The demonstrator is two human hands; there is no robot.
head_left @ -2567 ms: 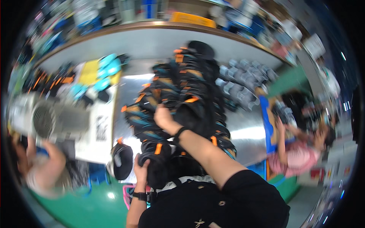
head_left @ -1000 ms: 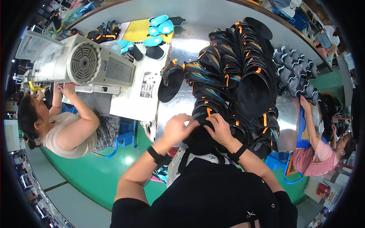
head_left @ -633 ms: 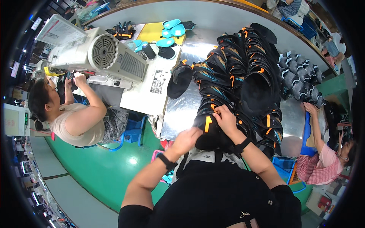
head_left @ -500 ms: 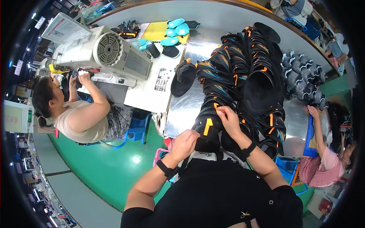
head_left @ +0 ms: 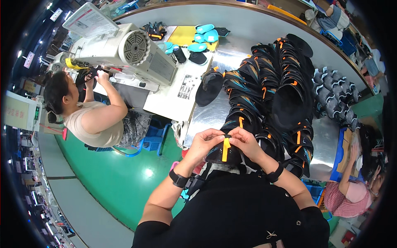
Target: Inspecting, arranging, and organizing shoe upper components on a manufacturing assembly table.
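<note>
We see our two forearms rise bare from the lower middle of the frame and meet just below its centre. Our left hand (head_left: 203, 142) is curled, its fingertips pinched together at the top. Our right hand (head_left: 247, 142) mirrors it, its fingers bent and nearly touching the left's. Each wrist carries a dark band; both elbows are bent outward.

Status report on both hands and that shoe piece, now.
Left hand and right hand both pinching the black shoe upper by its orange strip. Held at the chest. Stacked uppers lie just ahead on the metal table.
</note>
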